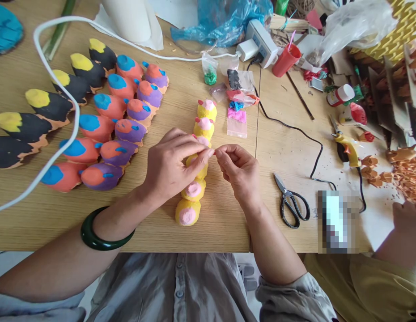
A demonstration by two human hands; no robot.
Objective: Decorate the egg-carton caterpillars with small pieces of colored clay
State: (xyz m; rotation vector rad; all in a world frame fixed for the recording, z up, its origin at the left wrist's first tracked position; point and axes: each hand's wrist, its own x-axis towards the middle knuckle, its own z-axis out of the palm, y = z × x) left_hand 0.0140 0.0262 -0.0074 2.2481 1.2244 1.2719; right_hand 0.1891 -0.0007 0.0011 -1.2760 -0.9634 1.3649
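Note:
Above a row of yellow clay-covered cups point(204, 130) with pink patches on top, my two hands meet fingertip to fingertip. Between them shows a tiny red bit of clay point(214, 152). My left hand point(172, 163) is closed in a pinch, thumb against forefinger, and covers part of the row's middle. Thumb and forefinger of my right hand point(239, 174) pinch the red bit from the other side, with the remaining fingers curled in. Small red pieces sit on the far cups; the nearest ones carry only pink. Packets of pink clay point(237, 117) and red clay point(241, 96) lie beyond.
On the left stand rows of purple cups point(127, 152), coral cups point(94, 127) and black cups point(43, 103). Scissors point(286, 193) lie right of my hand. A white cable point(75, 120), power strip point(261, 42) and glue gun point(349, 150) are around. Another person's hand point(409, 223) rests at right.

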